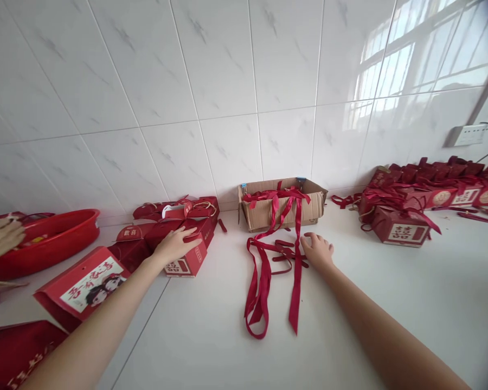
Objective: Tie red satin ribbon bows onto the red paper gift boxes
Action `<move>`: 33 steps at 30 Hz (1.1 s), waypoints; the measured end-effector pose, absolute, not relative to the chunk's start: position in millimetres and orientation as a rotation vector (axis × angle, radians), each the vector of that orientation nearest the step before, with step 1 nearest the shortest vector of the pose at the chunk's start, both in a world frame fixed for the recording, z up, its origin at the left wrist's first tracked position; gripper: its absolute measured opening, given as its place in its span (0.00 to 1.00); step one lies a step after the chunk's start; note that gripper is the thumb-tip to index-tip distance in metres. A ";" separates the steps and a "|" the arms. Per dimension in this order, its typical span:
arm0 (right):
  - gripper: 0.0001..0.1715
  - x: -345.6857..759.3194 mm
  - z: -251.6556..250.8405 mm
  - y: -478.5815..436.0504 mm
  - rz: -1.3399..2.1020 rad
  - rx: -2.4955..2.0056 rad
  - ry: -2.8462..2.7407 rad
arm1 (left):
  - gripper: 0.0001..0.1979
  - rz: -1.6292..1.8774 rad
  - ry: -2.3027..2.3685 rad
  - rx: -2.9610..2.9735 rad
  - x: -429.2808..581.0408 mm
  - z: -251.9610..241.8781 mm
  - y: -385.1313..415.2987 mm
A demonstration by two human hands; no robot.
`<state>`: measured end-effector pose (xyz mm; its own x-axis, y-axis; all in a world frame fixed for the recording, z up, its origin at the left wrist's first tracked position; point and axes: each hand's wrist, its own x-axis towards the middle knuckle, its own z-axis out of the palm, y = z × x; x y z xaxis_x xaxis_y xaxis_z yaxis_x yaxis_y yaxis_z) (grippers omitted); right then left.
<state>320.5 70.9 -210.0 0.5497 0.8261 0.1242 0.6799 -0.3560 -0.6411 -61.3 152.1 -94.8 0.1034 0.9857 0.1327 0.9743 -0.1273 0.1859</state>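
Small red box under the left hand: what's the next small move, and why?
I'd probably close the left hand on the small red box and slide it gently toward the red ribbons: the hand already lies over its top, the box sits at the near end of its group, and the right hand is beside the ribbons.

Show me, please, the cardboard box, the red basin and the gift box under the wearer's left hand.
Cardboard box (pixel 262 218): head view, on its front wall.
Red basin (pixel 75 241): head view, on its outer wall.
Gift box (pixel 194 260): head view, on its side face.
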 end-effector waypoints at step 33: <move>0.26 318.2 -219.0 78.3 0.190 -2.189 -1.192 | 0.30 0.721 2.139 2.525 63.5 -107.2 233.8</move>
<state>318.2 78.3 -219.0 0.5801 0.7975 0.1657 0.7067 -0.3916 -0.5893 63.5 233.8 -107.2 0.1249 0.8758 0.4662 0.9793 -0.1841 0.0836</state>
